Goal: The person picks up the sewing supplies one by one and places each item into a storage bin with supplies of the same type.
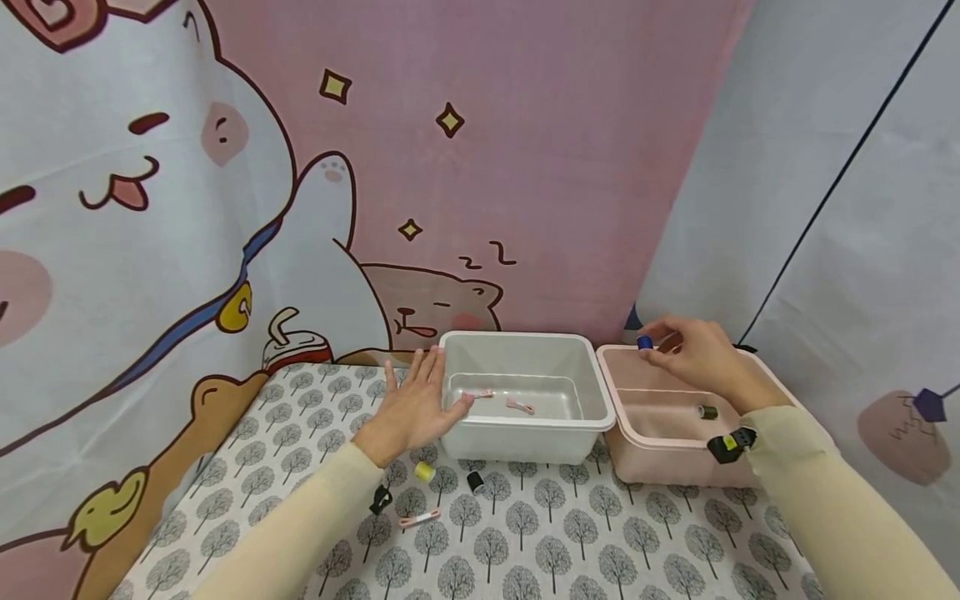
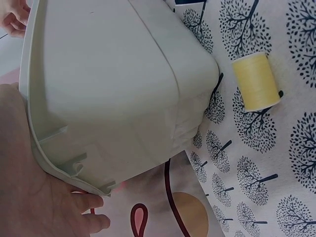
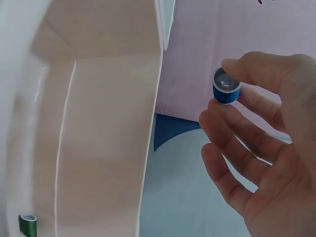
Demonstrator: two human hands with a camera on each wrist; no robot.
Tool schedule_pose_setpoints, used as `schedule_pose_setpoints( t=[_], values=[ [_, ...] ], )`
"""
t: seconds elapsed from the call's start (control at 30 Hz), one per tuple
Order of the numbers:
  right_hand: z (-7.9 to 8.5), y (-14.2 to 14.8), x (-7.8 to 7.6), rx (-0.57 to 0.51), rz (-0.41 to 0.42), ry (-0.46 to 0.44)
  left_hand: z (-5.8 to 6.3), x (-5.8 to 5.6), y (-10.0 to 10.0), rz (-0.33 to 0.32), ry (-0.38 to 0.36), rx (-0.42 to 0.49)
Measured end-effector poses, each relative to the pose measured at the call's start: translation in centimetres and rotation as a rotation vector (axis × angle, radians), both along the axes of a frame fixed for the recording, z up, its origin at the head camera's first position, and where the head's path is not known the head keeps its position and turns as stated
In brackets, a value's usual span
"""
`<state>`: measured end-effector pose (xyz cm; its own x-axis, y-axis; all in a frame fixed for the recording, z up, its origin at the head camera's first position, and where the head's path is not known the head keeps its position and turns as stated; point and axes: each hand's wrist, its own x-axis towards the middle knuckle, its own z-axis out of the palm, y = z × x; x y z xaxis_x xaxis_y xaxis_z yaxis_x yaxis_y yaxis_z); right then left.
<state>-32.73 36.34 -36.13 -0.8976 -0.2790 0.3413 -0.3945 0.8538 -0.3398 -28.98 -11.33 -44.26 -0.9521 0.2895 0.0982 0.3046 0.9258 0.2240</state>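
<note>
My right hand [image 1: 693, 357] pinches a blue thread spool [image 3: 226, 89] between thumb and fingertips, above the pink bin [image 1: 660, 450]. Inside that bin lies a dark green spool [image 1: 707, 412]. At the left end of the white bin [image 1: 525, 440], my left hand [image 1: 411, 412] rests on the rim with its fingers extended. Two pink folded clips or bands [image 1: 520, 406] lie on the white bin's floor. On the cloth in front are a yellow thread spool [image 2: 256, 81], a black spool [image 1: 476, 482] and another pink folded piece [image 1: 419, 519].
The two bins stand side by side, their rims close together. A tree-print cloth [image 1: 525, 550] covers the table. Behind it hangs a cartoon-printed curtain [image 1: 525, 167], with a pale sheet [image 1: 847, 250] on the right. Each wrist wears a small black camera mount [image 1: 731, 446].
</note>
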Motion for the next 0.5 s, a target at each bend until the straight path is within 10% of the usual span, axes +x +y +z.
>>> schedule_pose_setpoints(
  t=[0.5],
  values=[
    [-0.6, -0.5, -1.3, -0.014, 0.028, -0.034, -0.2, -0.1, -0.1, 0.002, -0.007, 0.013]
  ],
)
